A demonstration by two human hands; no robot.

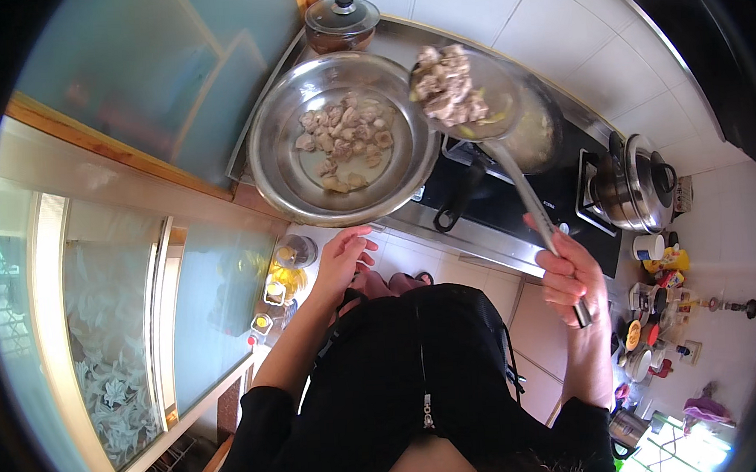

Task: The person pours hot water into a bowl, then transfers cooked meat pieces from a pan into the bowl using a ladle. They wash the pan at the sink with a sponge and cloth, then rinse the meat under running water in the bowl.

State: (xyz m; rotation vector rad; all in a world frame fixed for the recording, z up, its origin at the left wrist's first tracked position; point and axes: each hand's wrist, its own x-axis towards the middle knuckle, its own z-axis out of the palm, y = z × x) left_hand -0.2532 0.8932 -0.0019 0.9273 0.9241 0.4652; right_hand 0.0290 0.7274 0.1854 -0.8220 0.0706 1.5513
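Observation:
My right hand (569,271) grips the long metal handle of a skimmer (505,98), whose head is raised and slightly blurred. Pale cooked meat pieces (450,85) with a few yellowish bits lie heaped on its left side. The head hangs between a wide steel basin (268,158) and a wok (555,127) on the gas hob, partly covering the wok. More meat pieces (347,128) rest in the basin's bottom. Just below the basin's front rim is my left hand (347,257), holding nothing, its fingers loosely bent and apart; whether it touches the rim I cannot tell.
The wok's black handle (459,196) juts over the counter's front edge. A glass-lidded pot (343,23) stands behind the basin. On the right burner sits a lidded steel pot (638,184). Jars and containers (652,330) crowd the right counter; oil bottles (287,279) stand at lower left.

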